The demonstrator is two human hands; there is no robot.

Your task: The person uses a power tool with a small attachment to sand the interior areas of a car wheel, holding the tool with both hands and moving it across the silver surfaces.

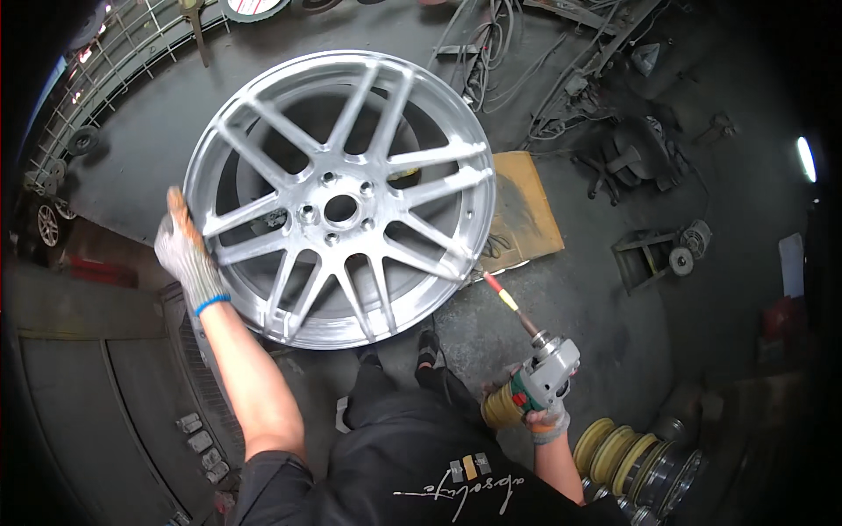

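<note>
A large bare-metal alloy wheel rim with paired spokes stands tilted in front of me, its face turned up toward me. My left hand, in a pale work glove with a blue cuff, grips the rim's left edge; its fingers behind the edge are hidden. In my gloved right hand is a grey and green power grinder, held low on the right. A long shaft with red and yellow bands runs from it toward the rim's lower right edge. Whether the tip touches the rim, I cannot tell.
Brown cardboard lies right of the rim. Behind it are tangled hoses and a dark swivel chair. A small motor stand sits farther right. Yellowish wheels are stacked at lower right. A wire rack is at upper left.
</note>
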